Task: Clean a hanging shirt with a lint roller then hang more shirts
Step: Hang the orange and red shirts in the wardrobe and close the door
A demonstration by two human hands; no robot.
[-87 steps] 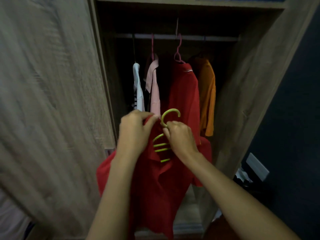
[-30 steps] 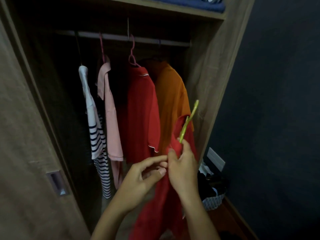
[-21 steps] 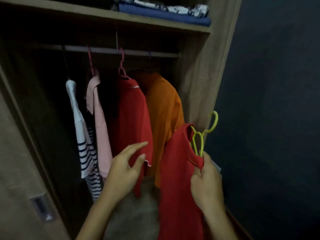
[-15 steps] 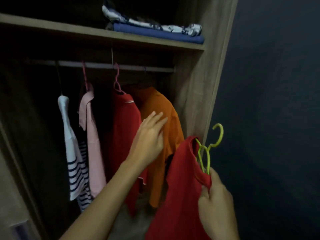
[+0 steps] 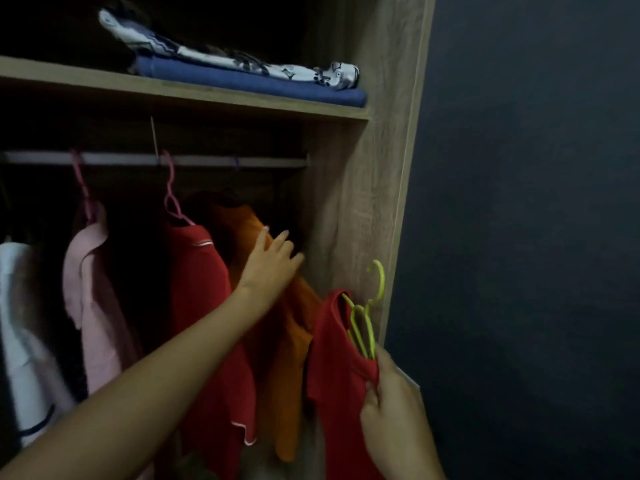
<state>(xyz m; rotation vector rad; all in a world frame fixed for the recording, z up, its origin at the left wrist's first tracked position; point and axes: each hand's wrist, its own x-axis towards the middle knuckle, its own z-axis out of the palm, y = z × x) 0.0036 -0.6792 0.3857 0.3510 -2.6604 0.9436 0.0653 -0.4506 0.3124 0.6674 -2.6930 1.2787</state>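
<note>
While my right hand point(image 5: 394, 407) pinches the green hanger point(image 5: 367, 317) and red shirt point(image 5: 339, 368) at five o'clock, my left hand point(image 5: 270, 265), now spread, has reached the orange shirt point(image 5: 287, 327), clearing rail point(image 5: 270, 161) space.

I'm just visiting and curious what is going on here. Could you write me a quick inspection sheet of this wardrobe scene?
Surface: wooden shelf above a hanging rail.
Job's things: red shirt on a green hanger, held up off the rail; on the rail hang an orange shirt, another red shirt, a pink shirt and a white garment at the left edge. No lint roller seen.
Clutter: folded blue cloth with a patterned cloth on top, on the shelf.
Hands: left hand open, touching the orange shirt; right hand pinching the red shirt's collar at the hanger.
Cables: nothing seen.
Surroundings: wooden wardrobe side panel, dark wall.
</note>
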